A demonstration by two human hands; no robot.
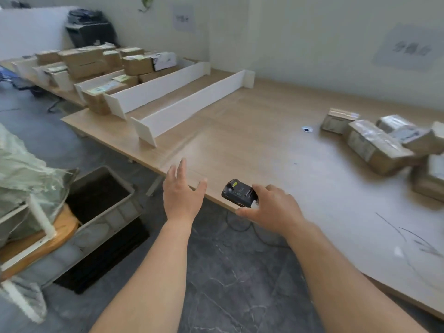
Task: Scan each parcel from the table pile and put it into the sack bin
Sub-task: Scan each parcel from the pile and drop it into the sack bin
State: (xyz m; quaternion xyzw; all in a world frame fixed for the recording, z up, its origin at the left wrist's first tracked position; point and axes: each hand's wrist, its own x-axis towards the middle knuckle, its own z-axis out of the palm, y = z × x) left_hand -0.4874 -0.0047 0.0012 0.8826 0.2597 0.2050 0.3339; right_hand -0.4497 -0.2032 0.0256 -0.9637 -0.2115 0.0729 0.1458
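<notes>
Nearest, both bare forearms reach out over the dark stone floor [228, 272] to the near edge of the tabletop [276, 145]. The left hand [183, 193] hovers at that edge, palm down, its fingers [181, 168] spread straight and holding nothing. Just beside it the right hand [271, 207] grips a small black scanner [240, 192]; its long axis runs from the palm out to the far left, with the free end pointing that way, over the tabletop's edge. Down on the left stand a grey crate [103, 212] and a pale green sack [24, 169] on a white frame. Further off on the right of the tabletop, well apart from the hands, lies the pile of brown taped parcels [379, 145]; the biggest one's long axis runs from far left to near right. Beyond on the left, white dividers [182, 109] form lanes, some holding cardboard boxes [96, 61], and a dark printer [89, 27] stands at the wall
</notes>
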